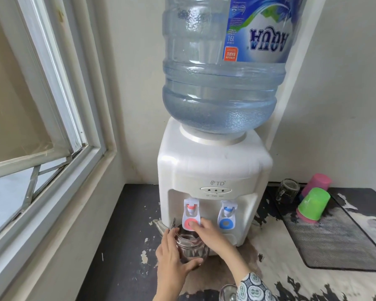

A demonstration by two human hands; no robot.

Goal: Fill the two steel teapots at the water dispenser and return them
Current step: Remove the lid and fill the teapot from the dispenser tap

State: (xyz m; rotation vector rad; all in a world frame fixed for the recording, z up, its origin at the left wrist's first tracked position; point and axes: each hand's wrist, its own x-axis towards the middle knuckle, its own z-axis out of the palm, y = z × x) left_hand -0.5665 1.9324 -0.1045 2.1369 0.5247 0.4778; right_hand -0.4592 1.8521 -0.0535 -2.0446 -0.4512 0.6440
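A steel teapot (191,248) stands under the red tap lever (188,223) of the white water dispenser (213,166), its lid tipped open and its spout pointing left. My left hand (172,257) wraps around the teapot's body from the left and front. My right hand (208,233) has its fingers pressed against the red tap lever. A shiny rounded object (228,292) sits at the bottom edge beside my right sleeve, mostly cut off; I cannot tell whether it is the second teapot.
A large blue water bottle (219,83) sits upside down on the dispenser. The blue tap (226,222) is to the right. A mesh mat (339,240) holds a green cup (313,204), a pink cup (317,183) and a glass mug (288,190). A window (41,127) borders the dark counter (122,246) on the left.
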